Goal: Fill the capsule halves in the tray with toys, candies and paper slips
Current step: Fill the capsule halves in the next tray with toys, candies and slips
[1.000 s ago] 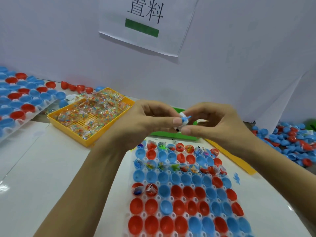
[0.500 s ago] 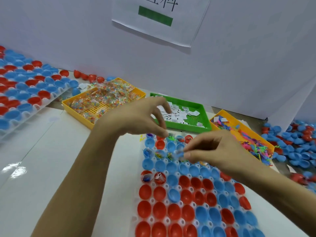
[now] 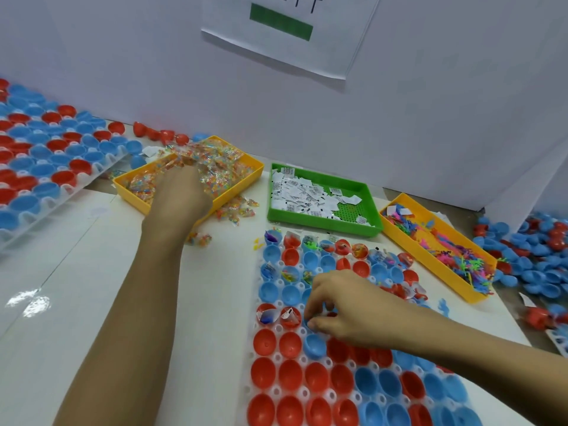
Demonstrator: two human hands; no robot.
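Note:
A white tray (image 3: 278, 329) of red and blue capsule halves lies in front of me. Its far rows and two red halves (image 3: 278, 315) at the left hold toys, candies and slips. My right hand (image 3: 341, 305) hovers over the tray's middle with curled fingers, its thumb and forefinger pinched together inside a blue half, over a small blue toy that is mostly hidden. My left hand (image 3: 181, 192) reaches into the yellow candy tray (image 3: 132, 195), its fingers buried among the packets. The green tray (image 3: 322, 224) holds paper slips. The right yellow tray (image 3: 424, 259) holds coloured toys.
A second tray of capsule halves (image 3: 46, 167) stands at the far left. Loose halves (image 3: 538, 247) are heaped at the right. Spilled candy packets (image 3: 236, 210) lie beside the candy tray. A white wall with a paper sign (image 3: 285, 26) closes off the back.
My left hand has let go of the toy and moved left and away into the candy tray. My right hand has lowered the blue toy into a capsule half. The view tilted down.

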